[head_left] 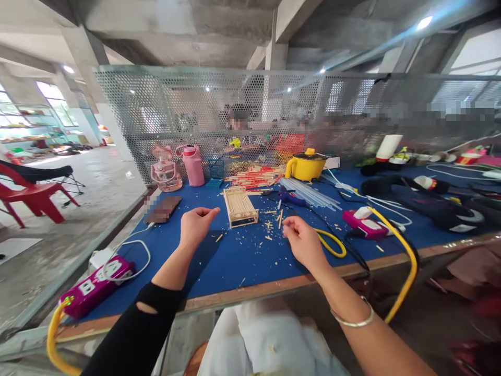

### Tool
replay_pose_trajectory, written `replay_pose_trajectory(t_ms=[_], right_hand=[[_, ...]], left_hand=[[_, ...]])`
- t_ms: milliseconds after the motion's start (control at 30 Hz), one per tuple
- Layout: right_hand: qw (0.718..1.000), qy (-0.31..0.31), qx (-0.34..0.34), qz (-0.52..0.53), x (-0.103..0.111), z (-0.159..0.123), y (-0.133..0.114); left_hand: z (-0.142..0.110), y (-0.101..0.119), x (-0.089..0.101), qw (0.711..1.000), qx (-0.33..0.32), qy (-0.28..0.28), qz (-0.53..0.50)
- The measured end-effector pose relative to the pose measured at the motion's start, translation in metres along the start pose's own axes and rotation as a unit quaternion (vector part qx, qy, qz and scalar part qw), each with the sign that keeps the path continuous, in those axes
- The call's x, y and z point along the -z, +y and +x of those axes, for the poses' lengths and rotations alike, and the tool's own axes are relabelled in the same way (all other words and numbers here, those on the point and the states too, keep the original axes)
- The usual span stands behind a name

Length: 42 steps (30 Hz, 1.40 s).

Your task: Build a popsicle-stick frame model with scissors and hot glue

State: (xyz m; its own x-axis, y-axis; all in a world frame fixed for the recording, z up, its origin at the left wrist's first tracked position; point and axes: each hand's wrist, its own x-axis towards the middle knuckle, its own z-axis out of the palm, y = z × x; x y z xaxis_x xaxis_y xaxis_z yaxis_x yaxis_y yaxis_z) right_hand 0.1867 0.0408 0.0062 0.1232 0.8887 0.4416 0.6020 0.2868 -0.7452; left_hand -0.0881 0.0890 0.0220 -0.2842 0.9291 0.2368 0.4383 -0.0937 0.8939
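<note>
My left hand (pixel 196 224) hovers over the blue table (pixel 242 256), fingers curled, thumb and forefinger pinched on what looks like a thin wooden stick. My right hand (pixel 302 239) is loosely curled with fingertips pinched together; what it holds is too small to make out. Between and just beyond the hands stands a small frame built of wooden sticks (pixel 240 208). Loose stick bits and chips (pixel 270 230) lie scattered in front of it.
A pile of sticks (pixel 254 178), clear glue rods (pixel 309 193), a yellow pot (pixel 305 166), pink bottles (pixel 193 165), a phone (pixel 162 209), a pink glue gun (pixel 364 222) with yellow cable, and a purple power strip (pixel 96 284) sit around. Mesh screen behind; a person beyond it.
</note>
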Motion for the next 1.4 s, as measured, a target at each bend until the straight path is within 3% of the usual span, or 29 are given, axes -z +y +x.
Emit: replay_pose_trajectory(t_ms=[100,167,267,333,500,633,767,867,1000,1167,1267,1333,1400], right_hand=[[0.999,-0.001,-0.009,-0.032,0.014,-0.014,0.005],[0.997,-0.027,0.001,-0.075,0.017,-0.017,0.005],[0.983,-0.102,0.033,-0.150,0.012,-0.013,0.000],[0.974,-0.140,0.046,-0.170,0.005,-0.007,-0.004],[0.961,-0.192,0.053,-0.190,-0.008,0.015,-0.001],[0.955,-0.214,0.065,-0.195,-0.012,0.025,0.005],[0.954,-0.216,0.082,-0.191,-0.009,0.015,0.000],[0.953,-0.225,0.107,-0.171,-0.005,-0.001,-0.007],[0.950,-0.246,0.149,-0.117,-0.004,-0.019,-0.015],[0.944,-0.272,0.164,-0.086,-0.013,-0.028,-0.022],[0.954,-0.238,0.161,-0.087,-0.009,-0.027,-0.018],[0.968,-0.152,0.143,-0.140,0.003,-0.021,-0.008],[0.959,-0.056,0.095,-0.260,0.022,-0.010,0.009]], left_hand=[[-0.025,0.003,-0.003,0.994,-0.027,-0.103,-0.002],[-0.036,0.006,-0.006,0.984,-0.090,-0.155,-0.015],[-0.040,0.013,-0.012,0.968,-0.200,-0.146,-0.027],[-0.034,0.018,-0.017,0.968,-0.223,-0.116,-0.018],[-0.016,0.020,-0.033,0.969,-0.237,-0.073,0.009],[-0.020,0.017,-0.036,0.974,-0.215,-0.073,-0.009],[-0.051,0.021,-0.027,0.987,-0.123,-0.084,-0.059],[-0.087,0.021,-0.027,0.982,-0.071,-0.166,-0.057],[-0.119,0.015,-0.038,0.980,-0.102,-0.170,-0.002],[-0.120,0.014,-0.044,0.969,-0.132,-0.199,0.066],[-0.117,0.016,-0.042,0.967,-0.131,-0.198,0.092],[-0.115,0.017,-0.041,0.971,-0.117,-0.179,0.104],[-0.113,0.016,-0.042,0.976,-0.102,-0.162,0.100]])
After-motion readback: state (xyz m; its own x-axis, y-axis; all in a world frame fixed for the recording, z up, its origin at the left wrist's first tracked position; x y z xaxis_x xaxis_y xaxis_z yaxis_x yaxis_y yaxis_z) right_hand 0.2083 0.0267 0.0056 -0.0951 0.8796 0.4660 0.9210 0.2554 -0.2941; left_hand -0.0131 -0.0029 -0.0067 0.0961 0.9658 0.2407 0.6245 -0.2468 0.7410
